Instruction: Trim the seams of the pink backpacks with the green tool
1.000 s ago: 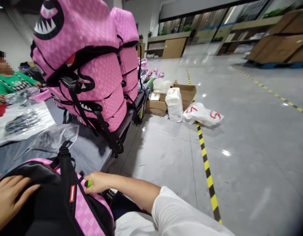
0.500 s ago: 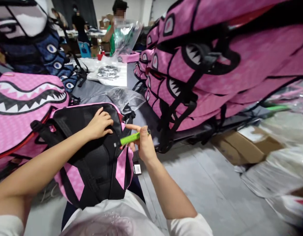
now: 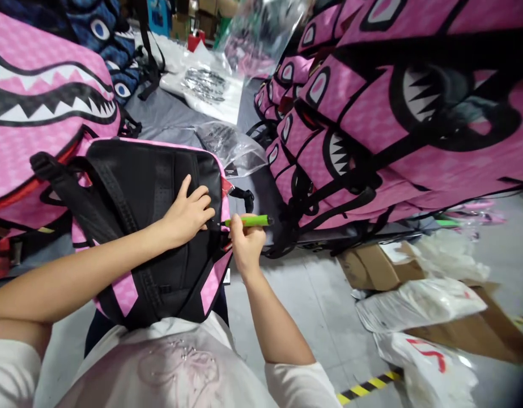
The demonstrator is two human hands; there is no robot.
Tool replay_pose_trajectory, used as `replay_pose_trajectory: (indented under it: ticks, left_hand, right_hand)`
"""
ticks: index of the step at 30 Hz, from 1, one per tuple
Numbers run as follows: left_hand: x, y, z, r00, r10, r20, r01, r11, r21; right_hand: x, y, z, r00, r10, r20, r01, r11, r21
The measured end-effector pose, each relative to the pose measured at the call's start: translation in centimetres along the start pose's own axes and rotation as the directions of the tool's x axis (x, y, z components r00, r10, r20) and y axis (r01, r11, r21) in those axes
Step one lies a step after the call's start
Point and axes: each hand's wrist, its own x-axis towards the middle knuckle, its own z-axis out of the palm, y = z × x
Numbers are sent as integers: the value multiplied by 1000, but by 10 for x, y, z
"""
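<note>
A black and pink backpack [image 3: 154,170] lies against my body with its black padded back panel and straps facing up. My left hand [image 3: 187,212] rests on that panel, fingers spread and pressing lightly on it. In my right hand [image 3: 247,243], at the bag's right edge, is a slim green pen-like tool [image 3: 253,220] with a dark end. It lies nearly level, its thin tip pointing left at the panel's edge beside my left fingertips. Whether the tip touches the fabric I cannot tell.
Pink backpacks [image 3: 414,147] are piled high on the right. Another pink backpack [image 3: 52,73] with a toothed mouth print lies left, near blue bags [image 3: 100,34]. Clear plastic bags [image 3: 233,147] lie on the grey table ahead. An open cardboard box [image 3: 367,266] stands on the floor.
The green tool has turned from slanting down-left to nearly level, and its tip is now at the bag's edge. My left hand has shifted slightly right. The view has tilted down.
</note>
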Motion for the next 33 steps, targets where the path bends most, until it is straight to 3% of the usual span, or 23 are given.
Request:
replay_pose_trajectory:
  ticks: [3,12,21,33]
  left_hand:
    - [-2,2,5,1000,-14,-7,14,999,-36]
    - [-10,-1,16,999,-5,-47,0,995,-96]
    - [-7,1,16,999,3,-36,-5,999,-40]
    - [-6,0,20,999,5,-39,-6,1000,-30]
  right_hand:
    - [-1,1,8,996,-87,-37,81,986,-145]
    - [-6,12,21,983,-184,-25,174,957,-231]
    - [-2,18,22,969,-246,-14,233,934,-271]
    - [0,15,23,972,-235,3,224,924,-310]
